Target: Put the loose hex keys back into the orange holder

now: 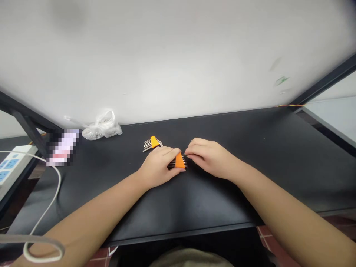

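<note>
- The left hand [159,164] is lying on the black table [250,155] and is closing its fingers on an orange holder [180,161] full of thin metal keys.
- This orange holder is sitting near the middle of the table, right between the two hands.
- The right hand [207,156] is pinching the tips of the metal keys that are sticking out of the holder on its side.
- A second orange key set [151,143] is lying on the table just behind the left hand, and nobody is touching it.
- A clear plastic bag [102,127] is resting by the white wall at the back left.
- A white power strip [12,163] with its white cable [52,193] is sitting far to the left.
</note>
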